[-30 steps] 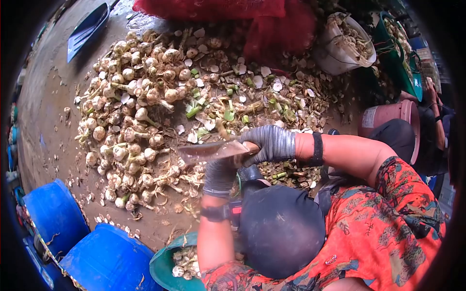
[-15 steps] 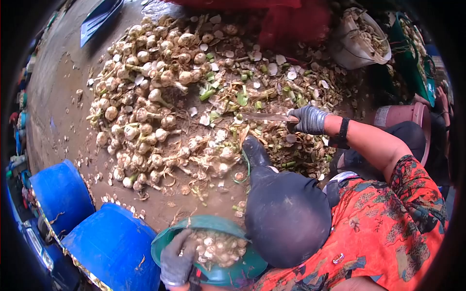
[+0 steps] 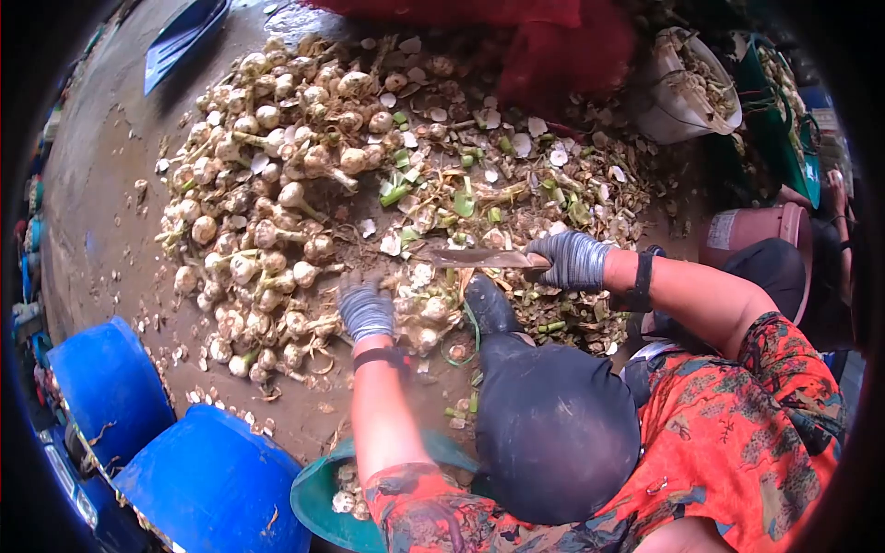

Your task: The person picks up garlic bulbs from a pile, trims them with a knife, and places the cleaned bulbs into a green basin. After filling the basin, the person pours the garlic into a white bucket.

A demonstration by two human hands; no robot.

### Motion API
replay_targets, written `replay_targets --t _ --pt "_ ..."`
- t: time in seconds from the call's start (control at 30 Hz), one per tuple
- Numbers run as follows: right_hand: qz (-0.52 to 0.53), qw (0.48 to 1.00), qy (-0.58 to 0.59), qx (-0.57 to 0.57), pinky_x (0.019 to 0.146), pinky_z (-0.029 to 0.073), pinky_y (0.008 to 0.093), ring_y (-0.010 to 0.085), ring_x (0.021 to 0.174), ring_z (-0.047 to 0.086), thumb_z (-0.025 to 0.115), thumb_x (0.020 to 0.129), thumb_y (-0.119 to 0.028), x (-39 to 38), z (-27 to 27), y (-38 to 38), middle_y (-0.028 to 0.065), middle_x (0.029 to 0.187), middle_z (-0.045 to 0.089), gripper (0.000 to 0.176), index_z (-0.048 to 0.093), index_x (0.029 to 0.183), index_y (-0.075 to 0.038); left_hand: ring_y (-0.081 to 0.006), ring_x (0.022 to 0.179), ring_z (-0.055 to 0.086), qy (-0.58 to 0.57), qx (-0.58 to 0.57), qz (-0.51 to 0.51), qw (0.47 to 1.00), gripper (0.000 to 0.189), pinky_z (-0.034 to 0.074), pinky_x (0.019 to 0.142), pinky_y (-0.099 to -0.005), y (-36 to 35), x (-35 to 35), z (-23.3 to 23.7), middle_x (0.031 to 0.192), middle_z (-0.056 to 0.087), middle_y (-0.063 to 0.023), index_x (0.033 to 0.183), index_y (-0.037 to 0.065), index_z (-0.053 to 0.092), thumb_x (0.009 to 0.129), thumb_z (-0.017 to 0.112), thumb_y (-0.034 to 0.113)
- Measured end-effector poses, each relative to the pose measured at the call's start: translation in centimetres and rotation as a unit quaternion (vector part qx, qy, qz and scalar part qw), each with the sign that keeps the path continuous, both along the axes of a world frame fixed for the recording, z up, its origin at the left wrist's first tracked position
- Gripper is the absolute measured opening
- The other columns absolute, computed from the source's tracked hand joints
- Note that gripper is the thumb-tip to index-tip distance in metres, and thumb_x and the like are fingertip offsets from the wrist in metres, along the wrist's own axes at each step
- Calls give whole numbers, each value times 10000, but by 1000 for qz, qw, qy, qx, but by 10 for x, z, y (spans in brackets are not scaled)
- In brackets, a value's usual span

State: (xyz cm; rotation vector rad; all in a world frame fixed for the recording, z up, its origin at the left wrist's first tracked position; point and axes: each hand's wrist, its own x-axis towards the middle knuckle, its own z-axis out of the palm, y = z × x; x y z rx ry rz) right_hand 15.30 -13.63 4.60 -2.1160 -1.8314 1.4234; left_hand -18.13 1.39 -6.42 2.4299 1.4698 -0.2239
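Observation:
My right hand [image 3: 570,261], in a grey glove, is closed round the handle of a knife [image 3: 484,259]. The broad, dirty blade points left above cut stalks and peelings. My left hand [image 3: 365,306], also gloved, is over the right edge of the pile of garlic bulbs [image 3: 267,230]. Its fingers are blurred, so their pose and anything under them cannot be made out. Near my body, a green basin [image 3: 318,498] holds trimmed bulbs [image 3: 346,500], partly covered by my left arm.
Two blue tubs [image 3: 217,479] stand at the lower left. A blue shovel [image 3: 184,41] lies at the upper left. At the upper right are a white bucket [image 3: 664,106] and a green container [image 3: 774,138]. Another person sits at the right beside a pink bucket [image 3: 751,230].
My left hand has moved from the green basin up to the garlic pile. My right hand and the knife have shifted slightly left and down.

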Motion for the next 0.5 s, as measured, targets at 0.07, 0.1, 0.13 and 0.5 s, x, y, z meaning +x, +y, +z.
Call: replay_targets --t 0.07,0.1,0.13,0.5 --pt "-2 1000 -1 -2 721 520 452 387 792 663 642 807 -315 2 -1 0 198 840 684 330 651 1064 -108 -404 1215 503 -110 21 25 993 253 338 1096 -486 5 -3 -11 1238 617 -158 1039 97 691 799 644 161" --pt "-2 1000 5 6 715 521 448 383 789 665 639 815 -329 -1 2 2 196 838 683 331 652 1062 -108 -340 1121 571 -226 -26 93 969 244 430 1018 -428 3 0 -11 1131 662 -114 1071 59 664 833 618 82" --pt "-2 1000 12 14 708 523 443 379 787 666 637 823 -343 -6 6 6 195 836 682 333 653 1060 -109 -340 1121 571 -225 -29 92 970 244 430 1018 -428 -2 9 1 1131 662 -114 1071 59 664 833 618 82" --pt "-85 991 5 -105 770 522 414 336 832 672 633 860 -322 14 13 30 167 903 690 305 638 1077 -109 -198 821 584 -389 -174 240 872 275 493 743 -343 -56 31 93 934 629 -100 1066 0 609 961 589 253"
